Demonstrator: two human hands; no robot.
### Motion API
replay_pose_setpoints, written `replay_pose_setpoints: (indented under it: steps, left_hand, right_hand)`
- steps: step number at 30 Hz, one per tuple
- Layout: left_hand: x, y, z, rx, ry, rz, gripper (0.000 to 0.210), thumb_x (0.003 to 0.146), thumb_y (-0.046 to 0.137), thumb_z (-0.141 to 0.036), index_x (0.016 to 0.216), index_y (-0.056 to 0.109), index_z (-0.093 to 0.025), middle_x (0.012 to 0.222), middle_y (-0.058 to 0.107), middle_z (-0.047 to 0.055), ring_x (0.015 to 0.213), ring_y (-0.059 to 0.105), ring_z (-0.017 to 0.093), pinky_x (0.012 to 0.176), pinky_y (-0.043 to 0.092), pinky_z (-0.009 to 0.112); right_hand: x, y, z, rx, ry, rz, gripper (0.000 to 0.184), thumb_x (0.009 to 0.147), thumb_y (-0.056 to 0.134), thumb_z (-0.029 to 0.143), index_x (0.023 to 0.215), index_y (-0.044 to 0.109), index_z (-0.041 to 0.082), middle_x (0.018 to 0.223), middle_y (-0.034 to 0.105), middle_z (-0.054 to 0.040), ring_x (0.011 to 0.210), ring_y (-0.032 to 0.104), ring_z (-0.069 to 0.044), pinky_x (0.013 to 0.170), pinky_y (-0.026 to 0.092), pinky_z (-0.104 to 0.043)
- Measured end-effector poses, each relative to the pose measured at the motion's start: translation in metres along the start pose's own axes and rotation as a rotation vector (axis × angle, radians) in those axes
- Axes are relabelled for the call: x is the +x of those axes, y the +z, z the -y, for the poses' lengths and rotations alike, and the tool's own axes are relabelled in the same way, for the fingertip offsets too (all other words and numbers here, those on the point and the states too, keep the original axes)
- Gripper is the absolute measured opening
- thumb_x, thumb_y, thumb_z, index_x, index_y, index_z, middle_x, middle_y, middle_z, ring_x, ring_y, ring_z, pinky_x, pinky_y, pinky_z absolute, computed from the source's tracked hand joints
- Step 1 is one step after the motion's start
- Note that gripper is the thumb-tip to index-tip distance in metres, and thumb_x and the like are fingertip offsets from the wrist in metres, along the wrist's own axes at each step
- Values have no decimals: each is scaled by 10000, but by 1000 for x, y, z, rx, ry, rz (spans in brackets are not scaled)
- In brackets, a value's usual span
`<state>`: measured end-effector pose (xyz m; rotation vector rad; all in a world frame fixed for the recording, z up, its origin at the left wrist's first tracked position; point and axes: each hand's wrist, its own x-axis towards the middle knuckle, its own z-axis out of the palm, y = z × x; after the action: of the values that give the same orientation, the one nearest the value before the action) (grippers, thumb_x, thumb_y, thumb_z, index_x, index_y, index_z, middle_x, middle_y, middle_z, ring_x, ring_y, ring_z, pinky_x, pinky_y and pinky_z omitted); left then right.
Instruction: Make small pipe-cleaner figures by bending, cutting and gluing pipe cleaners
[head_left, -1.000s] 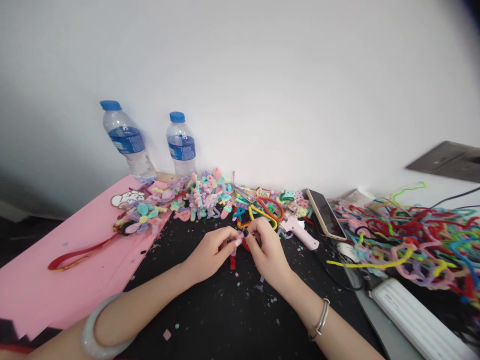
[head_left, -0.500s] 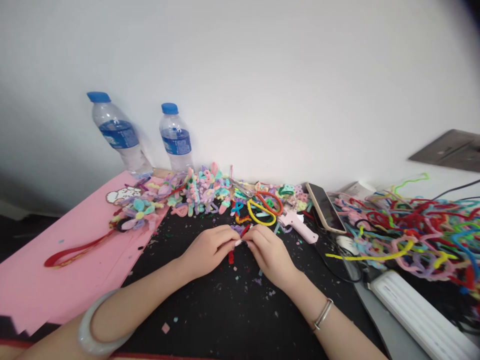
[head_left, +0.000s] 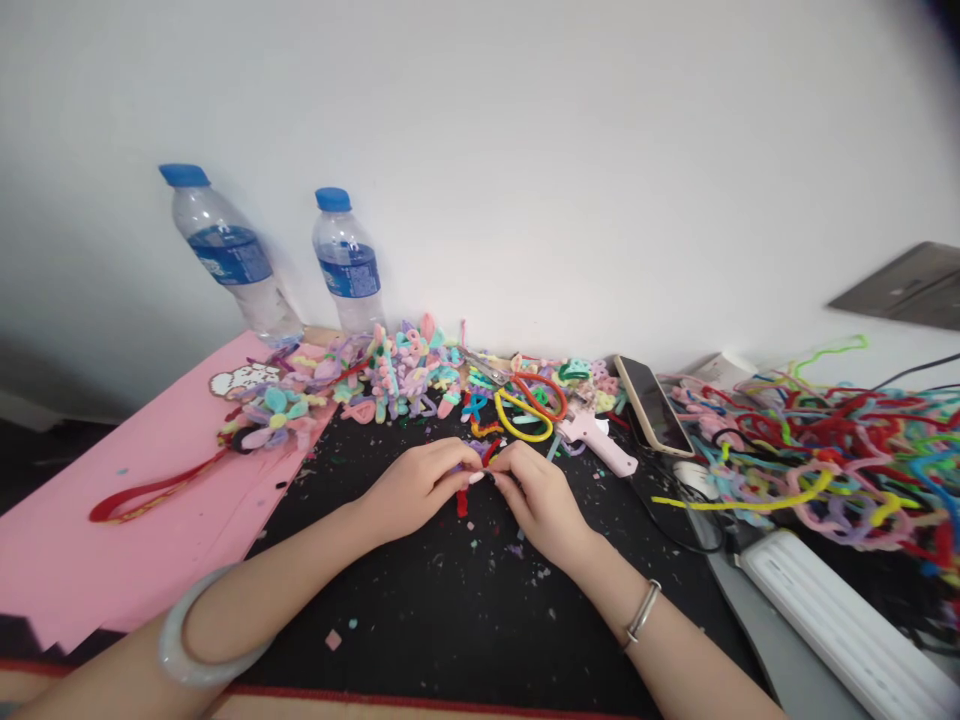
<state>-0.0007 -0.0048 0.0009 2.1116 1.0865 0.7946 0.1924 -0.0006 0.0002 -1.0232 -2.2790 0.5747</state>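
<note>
Over the black mat, my left hand and my right hand meet fingertip to fingertip. Both are closed in a pinch on a small piece, mostly hidden by the fingers; a dark bit shows between them. A short red fuzzy pipe cleaner piece shows just below my left fingertips, and a red strip sticks up between the hands. Whether these join what I pinch, I cannot tell. Just beyond lie yellow-and-red-handled scissors and a pink glue gun.
Pastel pipe cleaner shapes are heaped along the wall. Two water bottles stand back left. Pink card bears a flower with a red strap. A phone, tangled pipe cleaners and a white power strip lie right.
The view has tipped slightly downward, so the mat's front edge shows more. Both hands keep their pinch at nearly the same place, with only slight finger movement.
</note>
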Motion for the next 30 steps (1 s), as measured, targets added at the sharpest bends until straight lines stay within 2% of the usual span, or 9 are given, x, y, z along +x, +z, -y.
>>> replay_pose_setpoints:
  steps: [15, 22, 25, 30]
  left_hand:
    - [-1, 4, 5, 75, -7, -83, 132, 875, 452, -174, 834, 577, -178, 787, 600, -3, 745, 549, 120, 701, 393, 223]
    - [-6, 10, 1, 150, -24, -115, 149, 866, 454, -182, 767, 564, -160, 709, 568, -3, 642, 509, 110, 610, 366, 219]
    - [-7, 13, 0, 149, -18, -125, 149, 865, 454, -175, 783, 576, -155, 732, 581, 8, 666, 521, 117, 630, 377, 224]
    - [-3, 10, -1, -10, -46, -173, 135, 864, 477, -170, 832, 607, -159, 777, 629, 6, 715, 562, 107, 686, 407, 200]
  right_hand:
    - [0, 3, -2, -63, 2, 11, 166, 914, 386, 200, 934, 550, 186, 869, 577, -58, 839, 539, -174, 744, 435, -293]
    - [-3, 12, 8, -121, 28, -56, 141, 877, 408, 167, 802, 527, 186, 790, 541, -47, 741, 516, -159, 663, 411, -266]
    - [-4, 16, 12, -146, 52, -102, 147, 860, 417, 159, 739, 497, 185, 740, 502, -35, 693, 492, -150, 631, 393, -259]
    - [-3, 9, 11, 49, 50, -112, 113, 877, 399, 168, 811, 488, 190, 776, 513, -32, 729, 496, -153, 661, 396, -265]
